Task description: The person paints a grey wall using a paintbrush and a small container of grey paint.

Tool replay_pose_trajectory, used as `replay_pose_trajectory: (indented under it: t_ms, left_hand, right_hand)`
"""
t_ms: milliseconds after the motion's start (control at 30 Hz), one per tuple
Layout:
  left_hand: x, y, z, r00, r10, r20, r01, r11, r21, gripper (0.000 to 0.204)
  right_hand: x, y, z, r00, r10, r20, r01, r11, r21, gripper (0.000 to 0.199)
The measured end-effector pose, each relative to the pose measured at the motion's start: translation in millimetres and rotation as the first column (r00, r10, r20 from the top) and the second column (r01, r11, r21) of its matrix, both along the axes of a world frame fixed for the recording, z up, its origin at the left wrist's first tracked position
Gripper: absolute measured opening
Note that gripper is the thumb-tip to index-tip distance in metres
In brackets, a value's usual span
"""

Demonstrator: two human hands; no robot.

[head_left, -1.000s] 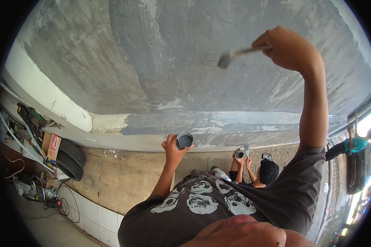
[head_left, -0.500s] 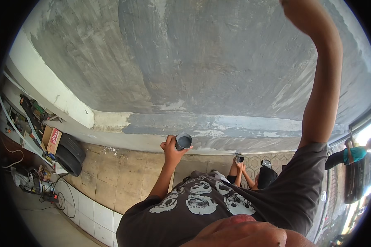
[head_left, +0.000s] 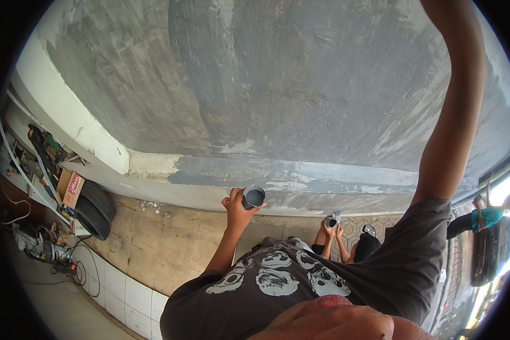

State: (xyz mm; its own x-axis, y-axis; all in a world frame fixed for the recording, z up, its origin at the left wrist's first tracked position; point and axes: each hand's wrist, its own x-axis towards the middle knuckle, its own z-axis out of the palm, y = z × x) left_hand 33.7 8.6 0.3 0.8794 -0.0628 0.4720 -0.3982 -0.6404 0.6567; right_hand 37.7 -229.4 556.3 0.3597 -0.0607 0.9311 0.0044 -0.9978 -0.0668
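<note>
My left hand (head_left: pixel 241 209) is wrapped round a dark round cup (head_left: pixel 254 195) with grey paint in it, held upright at waist height in front of the wall. Before me the large wall (head_left: pixel 300 79) carries streaky grey paint, with paler patches showing through. My right arm (head_left: pixel 463 96) is raised high along the wall at the right. The right hand lies beyond the upper edge, so whatever it holds is hidden.
Below to the right, a co-worker's hands (head_left: pixel 331 231) hold another dark cup (head_left: pixel 330 222) near the wall's foot. At the left are black tyres (head_left: pixel 93 209), a red and white carton (head_left: pixel 72 188) and a cable (head_left: pixel 88 277). Another person in teal (head_left: pixel 481 220) is at the far right.
My right arm has reached further up and to the right, taking the hand out of view. The left hand and its cup have hardly moved. The co-worker's hands have shifted slightly.
</note>
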Motion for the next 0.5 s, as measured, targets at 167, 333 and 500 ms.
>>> replay_pose_trajectory:
  t_ms: [167, 333, 500]
  left_hand:
    - [-1, 2, -2, 1.000, -0.002, 0.010, 0.002, 1.000, -0.008, 0.065]
    - [-3, 2, -2, 1.000, 0.007, 0.002, -0.007, 1.000, -0.011, 0.063]
    - [-4, 3, 2, 1.000, 0.010, -0.006, -0.010, 1.000, 0.005, 0.064]
  right_hand:
    - [50, -69, -20, 0.586, -0.205, -0.784, -0.306, 0.840, -0.449, 0.036]
    - [15, -28, -12, 0.984, 0.035, -0.175, -0.090, 0.942, -0.323, 0.044]
    - [24, -3, -2, 0.978, -0.059, 0.198, 0.065, 0.998, -0.026, 0.045]
